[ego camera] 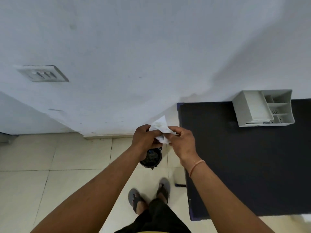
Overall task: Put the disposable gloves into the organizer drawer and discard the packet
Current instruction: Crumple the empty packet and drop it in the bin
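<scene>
A crumpled white packet [160, 129] is held between both hands, above a small dark bin [150, 159] on the floor. My left hand [145, 140] grips its left side and my right hand [180, 142] pinches its right side. The bin is partly hidden under my left hand and holds dark contents. The white organizer [264, 108] stands at the back right of the dark table [235, 157], its drawer pulled out. I cannot make out gloves in the drawer.
A white wall fills the upper view, with a switch plate [43, 74] at the left. The floor is pale tile [67, 165]. My feet in grey sandals [149, 194] stand beside the table's left edge.
</scene>
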